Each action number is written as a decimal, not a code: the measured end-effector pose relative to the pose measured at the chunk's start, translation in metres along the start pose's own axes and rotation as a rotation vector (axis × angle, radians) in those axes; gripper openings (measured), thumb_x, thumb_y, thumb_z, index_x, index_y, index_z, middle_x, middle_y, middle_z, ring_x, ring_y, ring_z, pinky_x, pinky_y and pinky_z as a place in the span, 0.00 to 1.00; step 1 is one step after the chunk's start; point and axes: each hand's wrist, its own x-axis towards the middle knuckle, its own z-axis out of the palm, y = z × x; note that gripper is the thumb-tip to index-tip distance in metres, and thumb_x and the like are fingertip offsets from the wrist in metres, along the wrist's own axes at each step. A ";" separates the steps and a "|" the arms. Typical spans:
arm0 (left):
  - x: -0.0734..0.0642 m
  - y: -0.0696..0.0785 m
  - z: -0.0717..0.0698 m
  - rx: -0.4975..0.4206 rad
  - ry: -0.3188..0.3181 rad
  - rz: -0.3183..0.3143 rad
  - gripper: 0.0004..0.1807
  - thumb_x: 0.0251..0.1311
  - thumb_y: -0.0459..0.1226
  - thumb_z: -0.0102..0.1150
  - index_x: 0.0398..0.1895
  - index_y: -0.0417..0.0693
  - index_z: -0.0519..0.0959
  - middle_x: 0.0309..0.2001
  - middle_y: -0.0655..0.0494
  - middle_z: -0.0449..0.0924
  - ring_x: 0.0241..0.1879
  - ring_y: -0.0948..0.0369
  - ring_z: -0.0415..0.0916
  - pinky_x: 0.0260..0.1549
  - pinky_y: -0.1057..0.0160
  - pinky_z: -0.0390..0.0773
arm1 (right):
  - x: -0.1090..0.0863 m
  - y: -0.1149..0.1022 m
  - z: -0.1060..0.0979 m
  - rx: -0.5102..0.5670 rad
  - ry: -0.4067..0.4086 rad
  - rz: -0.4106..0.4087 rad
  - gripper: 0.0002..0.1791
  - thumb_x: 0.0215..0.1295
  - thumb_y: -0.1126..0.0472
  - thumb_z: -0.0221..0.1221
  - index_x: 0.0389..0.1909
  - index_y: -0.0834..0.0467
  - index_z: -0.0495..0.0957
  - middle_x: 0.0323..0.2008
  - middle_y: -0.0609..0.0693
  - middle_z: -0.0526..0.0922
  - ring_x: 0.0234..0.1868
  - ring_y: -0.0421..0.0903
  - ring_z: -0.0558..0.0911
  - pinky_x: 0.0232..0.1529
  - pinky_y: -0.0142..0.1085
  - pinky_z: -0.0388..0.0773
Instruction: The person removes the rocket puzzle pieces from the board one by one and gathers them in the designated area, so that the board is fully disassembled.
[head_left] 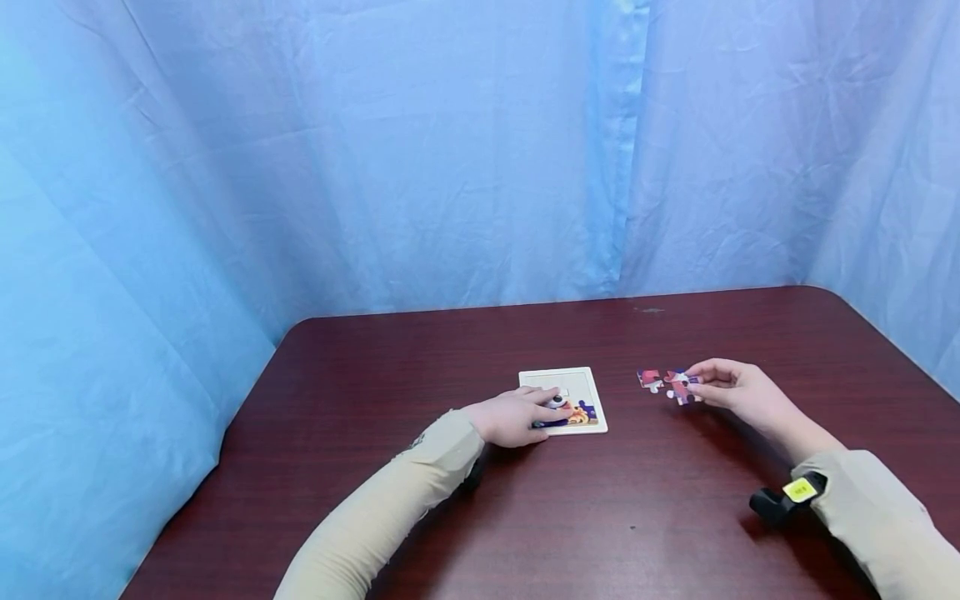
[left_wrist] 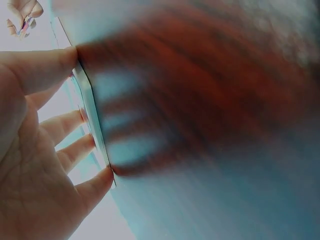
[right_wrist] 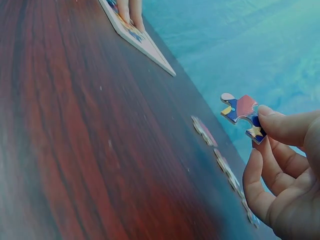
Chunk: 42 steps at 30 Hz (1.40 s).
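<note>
A white-framed jigsaw puzzle tray [head_left: 599,408], partly filled with colourful pieces, lies flat on the table. My left hand [head_left: 513,417] rests over its left side, fingers spread and hiding part of the picture. In the left wrist view the fingertips [left_wrist: 102,176] touch the tray's edge. To the right of the tray, my right hand [head_left: 750,398] pinches a jigsaw piece [right_wrist: 246,107] between thumb and fingers. This piece is pink and dark blue with a yellow star, and it is held above the table. Loose jigsaw pieces [right_wrist: 204,131] lie below and beside that hand.
The dark red-brown wooden table [head_left: 375,367] has a rounded far edge. Pale blue curtains [head_left: 450,167] hang behind it and along both sides. A black strap with a yellow label [head_left: 800,490] is on the right wrist.
</note>
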 end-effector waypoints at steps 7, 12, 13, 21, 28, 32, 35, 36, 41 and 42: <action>0.000 0.000 -0.002 -0.008 -0.007 -0.002 0.27 0.70 0.45 0.47 0.71 0.67 0.59 0.75 0.56 0.49 0.73 0.57 0.48 0.69 0.64 0.52 | -0.006 0.010 -0.009 -0.048 0.026 0.000 0.17 0.64 0.60 0.60 0.45 0.69 0.74 0.28 0.40 0.79 0.27 0.38 0.78 0.28 0.30 0.78; 0.001 0.000 -0.002 -0.011 -0.011 0.003 0.27 0.70 0.44 0.47 0.71 0.67 0.59 0.75 0.56 0.49 0.73 0.57 0.48 0.69 0.63 0.52 | -0.009 0.014 -0.016 -0.096 0.044 0.004 0.18 0.65 0.59 0.60 0.45 0.70 0.73 0.27 0.40 0.79 0.26 0.40 0.77 0.27 0.31 0.76; 0.001 0.000 -0.002 -0.010 -0.012 0.003 0.27 0.70 0.44 0.47 0.71 0.67 0.59 0.75 0.56 0.48 0.73 0.58 0.48 0.69 0.63 0.52 | -0.010 0.014 -0.017 -0.106 0.053 0.007 0.18 0.65 0.59 0.60 0.45 0.70 0.74 0.27 0.40 0.79 0.25 0.40 0.77 0.27 0.31 0.76; 0.001 0.000 -0.003 -0.010 -0.010 -0.001 0.27 0.70 0.45 0.47 0.71 0.68 0.59 0.75 0.56 0.48 0.73 0.57 0.48 0.69 0.63 0.52 | -0.010 0.022 -0.030 -0.241 0.107 0.026 0.18 0.65 0.57 0.59 0.46 0.69 0.76 0.28 0.42 0.78 0.25 0.39 0.73 0.25 0.29 0.72; 0.002 0.000 -0.002 0.003 -0.008 0.005 0.27 0.70 0.45 0.47 0.71 0.68 0.59 0.75 0.56 0.48 0.73 0.58 0.48 0.69 0.64 0.52 | -0.010 0.029 -0.038 -0.258 0.104 0.039 0.19 0.67 0.56 0.57 0.47 0.69 0.76 0.26 0.43 0.78 0.24 0.40 0.72 0.23 0.31 0.71; 0.001 0.001 -0.002 0.000 -0.011 0.006 0.27 0.70 0.45 0.47 0.71 0.68 0.59 0.75 0.56 0.48 0.73 0.57 0.48 0.69 0.64 0.52 | -0.010 0.031 -0.038 -0.275 0.094 0.028 0.18 0.66 0.58 0.58 0.46 0.70 0.76 0.27 0.44 0.79 0.23 0.38 0.72 0.23 0.31 0.71; 0.000 0.000 -0.001 -0.005 -0.011 0.006 0.27 0.70 0.45 0.46 0.71 0.68 0.59 0.75 0.56 0.48 0.73 0.57 0.48 0.69 0.63 0.53 | -0.010 0.033 -0.037 -0.302 0.089 0.013 0.17 0.64 0.59 0.60 0.45 0.70 0.77 0.28 0.46 0.80 0.24 0.36 0.73 0.23 0.30 0.71; 0.000 0.000 0.000 -0.005 -0.009 0.006 0.27 0.70 0.45 0.46 0.71 0.68 0.59 0.75 0.56 0.48 0.73 0.57 0.48 0.69 0.63 0.53 | -0.010 0.034 -0.037 -0.315 0.088 0.009 0.17 0.64 0.59 0.60 0.44 0.70 0.77 0.28 0.47 0.80 0.24 0.35 0.72 0.23 0.29 0.71; 0.001 -0.001 0.002 -0.004 -0.004 0.006 0.27 0.70 0.45 0.47 0.71 0.67 0.59 0.75 0.55 0.49 0.73 0.57 0.48 0.69 0.63 0.52 | -0.008 0.033 -0.036 -0.385 0.096 0.011 0.17 0.63 0.57 0.61 0.43 0.68 0.79 0.30 0.52 0.81 0.25 0.33 0.73 0.26 0.27 0.71; 0.001 -0.001 0.002 -0.003 -0.004 0.007 0.27 0.70 0.45 0.47 0.71 0.68 0.59 0.75 0.55 0.49 0.73 0.57 0.48 0.69 0.64 0.53 | -0.007 0.032 -0.036 -0.403 0.099 0.014 0.18 0.62 0.56 0.62 0.43 0.68 0.79 0.30 0.52 0.81 0.25 0.33 0.73 0.26 0.27 0.71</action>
